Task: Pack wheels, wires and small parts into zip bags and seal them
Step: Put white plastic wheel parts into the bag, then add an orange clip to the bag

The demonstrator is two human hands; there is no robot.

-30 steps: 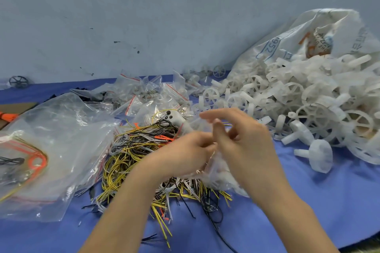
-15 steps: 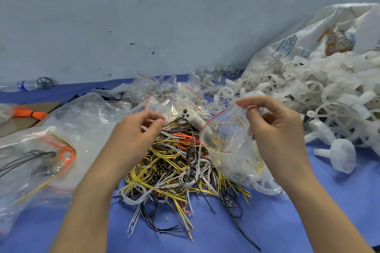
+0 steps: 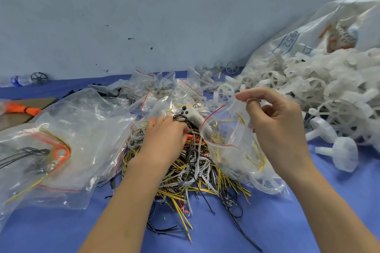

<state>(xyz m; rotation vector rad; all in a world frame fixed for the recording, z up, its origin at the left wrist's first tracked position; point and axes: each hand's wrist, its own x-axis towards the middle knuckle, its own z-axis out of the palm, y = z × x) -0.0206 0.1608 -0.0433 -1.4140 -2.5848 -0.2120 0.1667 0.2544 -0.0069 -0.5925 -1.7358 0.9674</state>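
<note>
Our left hand (image 3: 164, 139) curls its fingers into the wire pile (image 3: 185, 170) at the table's (image 3: 51, 232) middle, apparently grasping strands. Just right, our right hand (image 3: 275, 129) pinches the zip bag (image 3: 232, 150) by its upper lip, its mouth gaping left toward the pile, so we judge the left hand nearer for loading.

The hands, joined at the zip bag (image 3: 230, 144) a second before, separated. The left hand (image 3: 166, 137) left the bag and descended onto the wire pile (image 3: 197, 172), fingers curled into the strands near the white controller (image 3: 190, 116). The right hand (image 3: 275, 127) alone pinched the bag's rim, and the bag's mouth, previously gathered between both hands, hung open toward the pile.
</note>
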